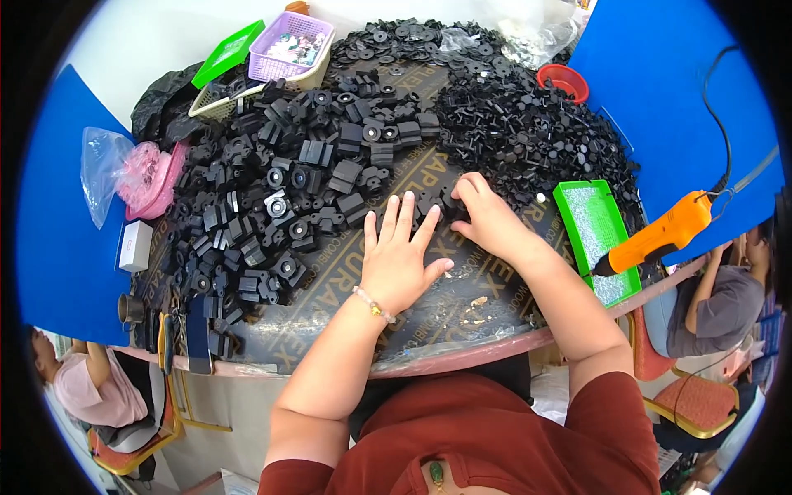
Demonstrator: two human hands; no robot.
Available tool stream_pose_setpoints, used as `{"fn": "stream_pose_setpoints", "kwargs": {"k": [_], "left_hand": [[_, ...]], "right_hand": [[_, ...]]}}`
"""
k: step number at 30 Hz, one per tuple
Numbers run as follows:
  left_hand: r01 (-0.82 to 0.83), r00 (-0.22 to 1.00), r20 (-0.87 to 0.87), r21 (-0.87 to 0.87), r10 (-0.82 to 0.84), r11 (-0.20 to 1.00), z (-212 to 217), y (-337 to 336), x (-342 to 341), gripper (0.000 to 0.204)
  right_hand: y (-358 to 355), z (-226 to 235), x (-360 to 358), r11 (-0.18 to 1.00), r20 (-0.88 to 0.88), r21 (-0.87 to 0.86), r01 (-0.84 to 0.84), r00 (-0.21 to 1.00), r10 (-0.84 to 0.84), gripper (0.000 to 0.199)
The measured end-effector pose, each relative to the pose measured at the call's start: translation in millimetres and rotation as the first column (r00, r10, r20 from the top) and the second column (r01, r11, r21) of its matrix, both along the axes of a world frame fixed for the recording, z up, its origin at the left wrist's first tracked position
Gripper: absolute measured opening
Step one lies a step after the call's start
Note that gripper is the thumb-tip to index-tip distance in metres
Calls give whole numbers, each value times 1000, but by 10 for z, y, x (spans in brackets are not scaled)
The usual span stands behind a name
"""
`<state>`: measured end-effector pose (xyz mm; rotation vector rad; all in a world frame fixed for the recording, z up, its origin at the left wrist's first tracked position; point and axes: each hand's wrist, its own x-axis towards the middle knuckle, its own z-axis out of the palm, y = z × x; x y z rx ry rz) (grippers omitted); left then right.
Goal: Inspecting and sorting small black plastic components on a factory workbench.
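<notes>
My left hand [398, 256] lies palm down with its fingers spread, the tips at the edge of a heap of black plastic parts [313, 153]. It holds nothing that I can see. Just to its right, my right hand [488, 216] has its fingers curled, with thumb and forefinger around a small black plastic part [447, 203]. The fingers partly hide that part, so its exact shape is unclear. Some of the heaped black parts are blocky, with round metal-ringed holes.
Small black pieces [528, 132] are heaped at the back right. A green tray [569, 216] of small silvery pieces sits at the right, beneath a hanging orange electric screwdriver [664, 231]. A lilac basket [260, 56], red bowl [577, 82], pink bag [153, 177] and pliers [166, 334] surround the heaps.
</notes>
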<state>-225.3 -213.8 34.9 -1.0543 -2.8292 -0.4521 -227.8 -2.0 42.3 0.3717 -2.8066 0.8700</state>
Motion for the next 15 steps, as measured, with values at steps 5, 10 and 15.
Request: {"fn": "stream_pose_setpoints", "kwargs": {"k": [5, 10, 15], "left_hand": [[-32, 998, -50, 224, 44, 974, 87, -26, -16, 72], [-83, 996, 41, 668, 75, 739, 106, -95, -188, 47], [-474, 825, 485, 873, -291, 112, 136, -145, -278, 42]], "right_hand": [[-130, 393, -550, 1000, -232, -21, 18, 973, -23, 30], [-580, -6, -1417, 977, -20, 84, 193, 981, -192, 42], [-548, 138, -1350, 960, 96, -232, 158, 986, -140, 26]]}}
